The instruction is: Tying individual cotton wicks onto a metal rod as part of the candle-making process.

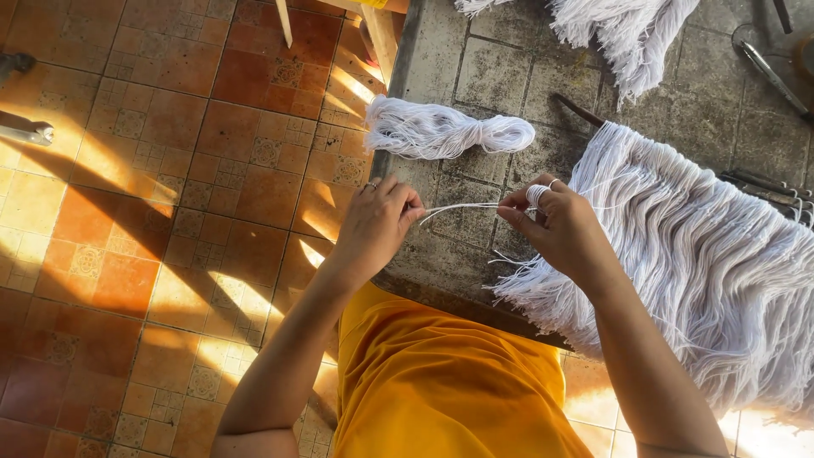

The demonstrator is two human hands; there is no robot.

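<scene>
1. Head view: the left hand is pinched shut on a few white yarn strands, which run taut across to the right hand.
2. The right hand is closed on the other end of those strands, with yarn wound around a raised finger.
3. Both hands hover over the grey stone worktop, near its front edge.
4. A loose skein of white yarn lies on the worktop just beyond the hands.
5. A broad layer of cut white yarn lies to the right of the skein, touching the right hand's wrist and draping over the worktop's edge.
6. Another bundle of white yarn lies further back from the skein.
7. Orange patterned floor tiles spread left of the worktop.
</scene>
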